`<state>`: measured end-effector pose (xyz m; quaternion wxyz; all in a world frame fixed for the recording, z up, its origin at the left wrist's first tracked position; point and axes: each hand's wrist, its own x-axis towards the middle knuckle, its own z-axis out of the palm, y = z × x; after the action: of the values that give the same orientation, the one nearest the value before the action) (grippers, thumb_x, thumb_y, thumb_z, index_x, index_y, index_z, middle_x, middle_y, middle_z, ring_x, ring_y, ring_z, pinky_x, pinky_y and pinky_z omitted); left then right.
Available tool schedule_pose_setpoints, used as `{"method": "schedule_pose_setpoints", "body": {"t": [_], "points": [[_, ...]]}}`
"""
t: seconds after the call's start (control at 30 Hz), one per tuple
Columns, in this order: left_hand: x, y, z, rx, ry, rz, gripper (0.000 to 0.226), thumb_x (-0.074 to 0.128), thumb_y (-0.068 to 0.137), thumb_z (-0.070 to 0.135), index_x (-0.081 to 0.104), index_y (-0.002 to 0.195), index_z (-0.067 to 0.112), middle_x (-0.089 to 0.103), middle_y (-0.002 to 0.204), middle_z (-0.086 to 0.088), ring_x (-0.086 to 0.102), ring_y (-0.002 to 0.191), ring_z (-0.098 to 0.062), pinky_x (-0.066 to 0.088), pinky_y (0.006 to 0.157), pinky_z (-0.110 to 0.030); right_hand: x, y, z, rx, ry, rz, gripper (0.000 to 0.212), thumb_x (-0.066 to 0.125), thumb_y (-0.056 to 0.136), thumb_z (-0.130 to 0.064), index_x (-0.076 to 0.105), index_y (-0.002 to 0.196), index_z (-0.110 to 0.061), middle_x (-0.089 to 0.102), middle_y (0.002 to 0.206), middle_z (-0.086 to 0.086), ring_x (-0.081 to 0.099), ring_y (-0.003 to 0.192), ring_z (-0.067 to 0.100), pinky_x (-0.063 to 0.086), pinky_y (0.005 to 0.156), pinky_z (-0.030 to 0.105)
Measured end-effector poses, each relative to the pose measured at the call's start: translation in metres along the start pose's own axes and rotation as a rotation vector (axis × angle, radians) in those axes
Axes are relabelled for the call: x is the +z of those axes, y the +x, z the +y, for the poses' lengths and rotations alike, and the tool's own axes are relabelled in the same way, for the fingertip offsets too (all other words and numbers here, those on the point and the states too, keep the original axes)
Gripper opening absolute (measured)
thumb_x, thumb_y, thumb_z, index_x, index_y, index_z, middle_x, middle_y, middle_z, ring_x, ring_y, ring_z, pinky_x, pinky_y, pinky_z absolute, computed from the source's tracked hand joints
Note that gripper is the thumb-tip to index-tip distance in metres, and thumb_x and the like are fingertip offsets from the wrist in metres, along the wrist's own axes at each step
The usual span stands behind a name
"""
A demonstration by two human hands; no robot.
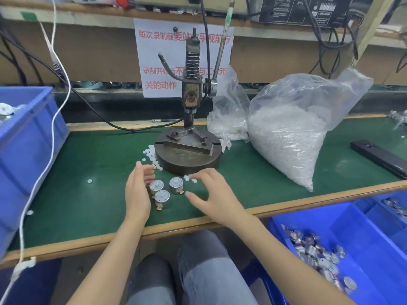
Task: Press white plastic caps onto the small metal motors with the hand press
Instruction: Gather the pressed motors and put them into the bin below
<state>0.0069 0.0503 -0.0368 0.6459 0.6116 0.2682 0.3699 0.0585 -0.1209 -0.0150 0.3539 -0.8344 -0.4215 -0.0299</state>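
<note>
Just in front of the hand press (191,95), before its round base, on the green mat (88,205): three small metal motors (162,196), all upright, flat face up, close together in a small triangle. Left hand (137,194) just beside the motors, on the left side of the press base, standing on its edge, fingers loosely bent and apart from the thumb, holding nothing. Right hand (211,194) on the other side of the motors, also in front of the press, palm down, fingers spread, thumb well apart from the index finger, not clamped on anything. Fingertips of this hand blurred, just at a few white plastic caps (187,177) near the front edge of the base; touching or not, cannot tell. More loose caps in a scattered row along the left edge of the base, one single cap further to the left of the press. Press handle raised, slanting up and to the right. To the right of the press, a smaller clear bag (229,119) touching the base, then a large clear bag (297,133) full of white pieces. Further right of the press, a black flat object (378,157). Behind the press, a paper sheet (154,62) with red writing. Far left of the press, a blue bin (26,150) and a hanging white cable (52,133). Right of the press and nearer to the person, another blue bin (343,219) with metal parts inside.
</note>
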Motion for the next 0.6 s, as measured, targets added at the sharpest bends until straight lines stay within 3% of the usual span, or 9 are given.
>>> {"method": "schedule_pose_setpoints", "body": {"t": [0.13,0.23,0.4,0.6], "points": [[-0.001,0.001,-0.002,-0.025,-0.059,0.027,0.041,0.031,0.100,0.036,0.062,0.081,0.018,0.063,0.086,-0.001,0.058,0.082,-0.016,0.045,0.076,-0.026,0.043,0.033,-0.022,-0.087,-0.072,-0.142,0.065,0.067,0.080,-0.041,0.044,0.135,-0.015,0.040,0.133,0.006,0.033,0.123,0.021,0.028,0.105,0.029],[-0.003,0.003,-0.004,-0.038,-0.098,0.062,0.041,0.032,0.099,0.037,0.063,0.082,0.018,0.063,0.086,-0.001,0.059,0.081,-0.014,0.046,0.076,-0.025,0.064,0.044,-0.029,-0.166,-0.211,-0.138,0.051,0.065,0.081,-0.037,0.052,0.125,-0.014,0.044,0.130,0.007,0.036,0.122,0.026,0.029,0.101,0.038],[-0.002,0.006,-0.005,-0.038,-0.133,0.081,0.040,0.031,0.100,0.035,0.061,0.083,0.015,0.061,0.086,-0.002,0.058,0.080,-0.012,0.045,0.072,-0.022,0.080,0.046,-0.028,-0.078,-0.315,-0.058,0.042,0.057,0.084,-0.040,0.053,0.120,-0.019,0.051,0.115,0.004,0.041,0.108,0.025,0.029,0.088,0.038],[-0.002,0.006,-0.005,-0.023,-0.126,0.100,0.037,0.032,0.100,0.032,0.061,0.082,0.016,0.059,0.083,-0.003,0.056,0.079,-0.014,0.046,0.073,-0.024,0.082,0.045,-0.026,-0.100,-0.316,-0.003,0.028,0.049,0.091,-0.029,0.055,0.113,-0.013,0.053,0.110,0.007,0.044,0.102,0.026,0.031,0.082,0.036]]}}
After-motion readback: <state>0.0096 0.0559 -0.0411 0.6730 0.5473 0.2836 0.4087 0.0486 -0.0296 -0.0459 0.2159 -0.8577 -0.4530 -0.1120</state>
